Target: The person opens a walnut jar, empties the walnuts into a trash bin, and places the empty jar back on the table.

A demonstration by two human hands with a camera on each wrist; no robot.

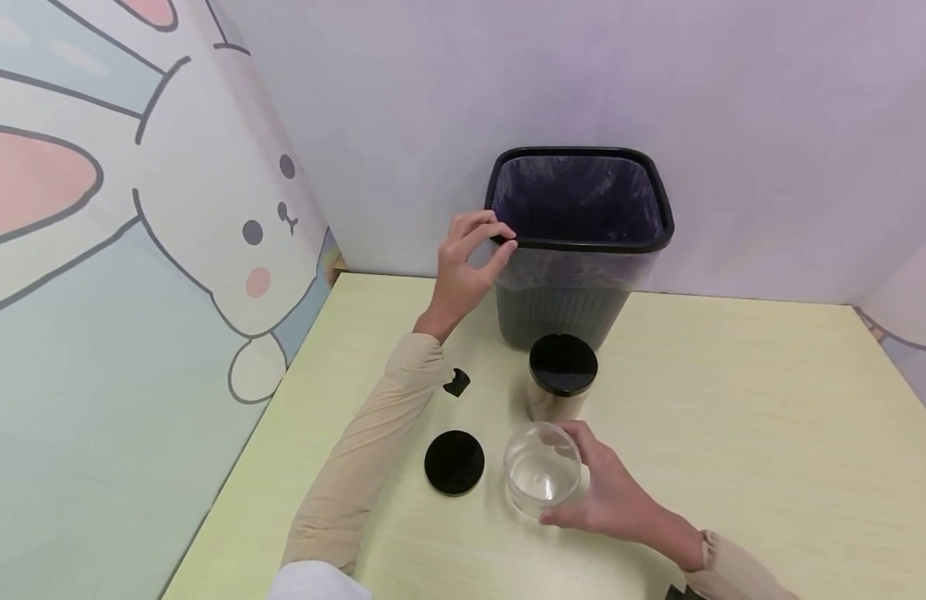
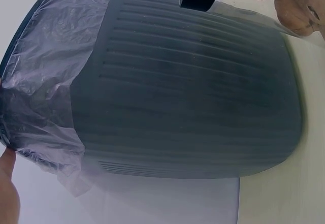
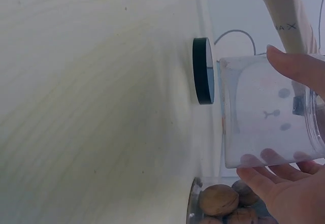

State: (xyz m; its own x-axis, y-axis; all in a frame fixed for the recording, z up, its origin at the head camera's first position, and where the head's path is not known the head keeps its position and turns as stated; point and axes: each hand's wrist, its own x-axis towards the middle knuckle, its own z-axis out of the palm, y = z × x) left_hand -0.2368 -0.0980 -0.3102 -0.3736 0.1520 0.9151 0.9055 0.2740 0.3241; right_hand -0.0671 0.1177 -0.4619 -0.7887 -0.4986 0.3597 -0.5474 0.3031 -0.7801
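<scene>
My right hand grips a clear, open-topped jar, thumb on one side and fingers on the other. Nothing shows inside that jar. Up at the front left corner of a dark trash bin, my left hand pinches the black rim, over which a thin plastic liner is folded. Just left of the held jar, a round black lid lies flat on the table. Another jar, topped with a black lid, stands between bin and held jar; walnuts show through its wall.
The pale wooden table meets a light wall behind the bin. On the left rises a panel with a painted rabbit. A small black piece shows beside the left sleeve cuff.
</scene>
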